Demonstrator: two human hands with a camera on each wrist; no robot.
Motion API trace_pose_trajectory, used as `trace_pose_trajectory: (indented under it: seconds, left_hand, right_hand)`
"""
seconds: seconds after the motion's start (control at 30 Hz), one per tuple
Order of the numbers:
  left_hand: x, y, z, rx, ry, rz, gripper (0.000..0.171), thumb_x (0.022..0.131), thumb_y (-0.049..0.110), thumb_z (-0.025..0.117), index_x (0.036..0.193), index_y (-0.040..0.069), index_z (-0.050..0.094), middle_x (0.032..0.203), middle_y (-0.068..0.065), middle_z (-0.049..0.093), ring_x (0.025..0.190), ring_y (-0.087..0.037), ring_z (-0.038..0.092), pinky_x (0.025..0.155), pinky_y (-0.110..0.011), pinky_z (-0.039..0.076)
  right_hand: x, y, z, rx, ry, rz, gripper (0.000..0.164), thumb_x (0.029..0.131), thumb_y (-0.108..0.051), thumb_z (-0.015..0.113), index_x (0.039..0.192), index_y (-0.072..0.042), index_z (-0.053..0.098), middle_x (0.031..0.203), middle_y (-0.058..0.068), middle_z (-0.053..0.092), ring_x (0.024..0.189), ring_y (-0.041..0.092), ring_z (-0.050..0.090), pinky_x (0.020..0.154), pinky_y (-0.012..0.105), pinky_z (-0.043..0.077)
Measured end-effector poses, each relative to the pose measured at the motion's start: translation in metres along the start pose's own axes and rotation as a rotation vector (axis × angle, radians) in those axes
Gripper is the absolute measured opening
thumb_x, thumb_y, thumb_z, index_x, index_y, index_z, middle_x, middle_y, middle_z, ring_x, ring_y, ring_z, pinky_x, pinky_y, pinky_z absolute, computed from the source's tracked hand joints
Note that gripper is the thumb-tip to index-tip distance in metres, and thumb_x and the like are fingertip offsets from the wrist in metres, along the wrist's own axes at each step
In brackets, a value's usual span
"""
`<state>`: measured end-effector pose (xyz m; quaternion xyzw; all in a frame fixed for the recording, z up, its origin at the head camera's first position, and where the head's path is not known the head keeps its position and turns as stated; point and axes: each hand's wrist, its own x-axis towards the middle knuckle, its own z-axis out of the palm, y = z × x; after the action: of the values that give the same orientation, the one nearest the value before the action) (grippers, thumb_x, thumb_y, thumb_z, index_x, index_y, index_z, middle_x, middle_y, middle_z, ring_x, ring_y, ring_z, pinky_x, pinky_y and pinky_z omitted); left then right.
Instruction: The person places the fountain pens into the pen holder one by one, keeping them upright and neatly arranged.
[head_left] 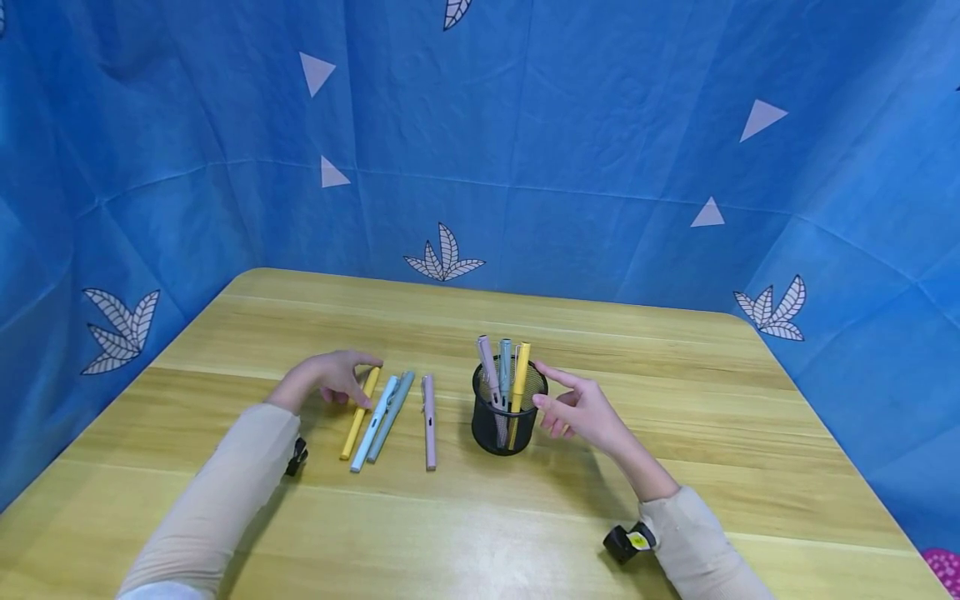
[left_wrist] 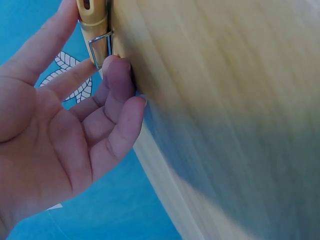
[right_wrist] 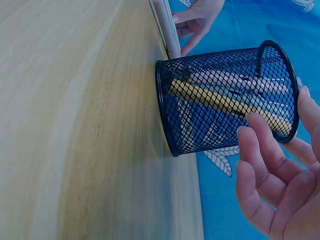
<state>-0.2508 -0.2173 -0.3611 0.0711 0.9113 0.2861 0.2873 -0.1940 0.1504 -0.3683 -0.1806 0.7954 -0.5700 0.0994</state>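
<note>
Blue cloth point(head_left: 577, 125), printed with white leaf sprigs point(head_left: 444, 265) and pale triangles point(head_left: 317, 73), is hanging behind and beside a wood-grain table point(head_left: 525, 533). Over the table's left half, the person's left hand point(head_left: 333, 375) is resting its thumb and index finger at the clip end of a yellow capped pen point(head_left: 356, 421), which is lying on the tabletop; the other fingers are bending loosely. Whether thumb and finger are pinching the pen or only touching it, I cannot tell. The right hand point(head_left: 585, 408) is keeping its thumb and straight index finger spread apart at the rim of a black mesh pen cup point(head_left: 487, 429), and its remaining fingers are curving loosely beside the mesh.

Inside the cup, a lilac pen point(head_left: 487, 367), a slate-blue pen point(head_left: 505, 362) and a second yellow pen point(head_left: 521, 375) are standing with their tops above the rim, the lilac one tilting left. Just right of the yellow capped pen, a sky-blue pen point(head_left: 372, 427) and a grey-blue pen point(head_left: 392, 417) are lying slantwise, side by side. A lavender pen point(head_left: 430, 429) is lying apart, between that pair and the cup.

Farther out, beige sleeves point(head_left: 217, 492) are covering both forearms, and a black device point(head_left: 621, 543) is sitting at the right wrist.
</note>
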Motion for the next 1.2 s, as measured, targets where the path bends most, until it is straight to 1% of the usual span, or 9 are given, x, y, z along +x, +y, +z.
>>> trace_pose_trajectory:
  seconds: [0.13,0.3,0.4,0.47,0.53,0.6,0.73,0.9,1.2]
  left_hand:
    - [0.0007,0.0006,0.0000,0.008,0.004,-0.012,0.080,0.074,0.016,0.073,0.140,0.008,0.028,0.083,-0.009,0.052,0.049,-0.012,0.039,0.045,-0.022,0.035]
    - [0.0020,-0.0001,0.0003,0.001,0.008,-0.012,0.079,0.074,0.015,0.073,0.139,0.007,0.029,0.087,-0.012,0.053,0.052,-0.013,0.043,0.046,-0.022,0.037]
    - [0.0035,-0.0015,0.0007,-0.022,0.026,0.004,0.080,0.073,0.014,0.074,0.139,0.005,0.029,0.098,-0.016,0.051,0.056,-0.015,0.047,0.049,-0.023,0.041]
    - [0.0045,-0.0025,0.0010,-0.035,0.042,0.014,0.080,0.072,0.013,0.075,0.138,0.005,0.031,0.101,-0.018,0.050,0.059,-0.016,0.049,0.051,-0.024,0.043]
    - [0.0050,-0.0035,0.0014,-0.048,0.052,0.028,0.079,0.071,0.012,0.075,0.137,0.004,0.032,0.098,-0.017,0.050,0.061,-0.017,0.051,0.053,-0.025,0.045]
    - [0.0055,-0.0043,0.0017,-0.051,0.057,0.035,0.078,0.071,0.012,0.075,0.136,0.004,0.033,0.088,-0.015,0.052,0.061,-0.017,0.051,0.053,-0.025,0.045]
    - [0.0066,-0.0049,0.0022,-0.051,0.068,0.051,0.074,0.071,0.011,0.074,0.133,0.004,0.035,0.077,-0.012,0.054,0.061,-0.018,0.052,0.053,-0.026,0.044]
    - [0.0087,-0.0056,0.0015,-0.038,0.074,0.073,0.071,0.071,0.010,0.075,0.130,0.001,0.037,0.076,-0.012,0.054,0.063,-0.019,0.053,0.055,-0.028,0.046]
    - [0.0092,-0.0075,-0.0011,-0.046,0.054,0.095,0.067,0.070,0.009,0.075,0.124,-0.002,0.038,0.073,-0.011,0.054,0.061,-0.019,0.053,0.056,-0.028,0.046]
  right_hand:
    - [-0.0002,-0.0006,0.0000,0.007,-0.001,0.002,0.055,0.088,-0.017,0.058,0.137,-0.004,0.035,0.064,0.026,0.058,0.049,0.021,0.055,0.045,0.037,0.047]
    - [-0.0004,-0.0020,0.0003,0.010,-0.004,0.005,0.055,0.089,-0.016,0.057,0.137,-0.004,0.034,0.063,0.024,0.058,0.050,0.023,0.055,0.044,0.036,0.046]
    - [-0.0003,-0.0020,0.0001,0.018,-0.006,0.000,0.055,0.089,-0.015,0.056,0.137,-0.003,0.033,0.063,0.024,0.058,0.050,0.024,0.055,0.044,0.036,0.046]
    - [-0.0001,-0.0016,0.0001,0.023,-0.005,-0.001,0.055,0.089,-0.014,0.056,0.138,-0.003,0.032,0.062,0.024,0.058,0.050,0.025,0.054,0.043,0.036,0.045]
    - [-0.0001,-0.0013,0.0001,0.026,-0.006,-0.003,0.055,0.089,-0.013,0.056,0.138,-0.003,0.032,0.062,0.024,0.058,0.050,0.026,0.054,0.043,0.035,0.045]
    - [0.0002,-0.0008,0.0002,0.022,-0.004,-0.004,0.055,0.089,-0.013,0.056,0.137,-0.003,0.033,0.063,0.025,0.058,0.049,0.026,0.054,0.043,0.036,0.045]
    - [0.0009,0.0003,0.0004,0.008,-0.002,0.003,0.054,0.089,-0.015,0.057,0.137,-0.004,0.034,0.063,0.026,0.058,0.050,0.028,0.055,0.044,0.037,0.046]
    - [0.0007,-0.0002,0.0002,0.012,-0.003,0.004,0.054,0.089,-0.015,0.057,0.137,-0.005,0.034,0.063,0.026,0.058,0.050,0.027,0.055,0.044,0.038,0.047]
    - [0.0002,0.0000,0.0002,0.012,-0.007,-0.005,0.055,0.089,-0.016,0.057,0.137,-0.004,0.034,0.063,0.025,0.058,0.050,0.025,0.055,0.044,0.037,0.047]
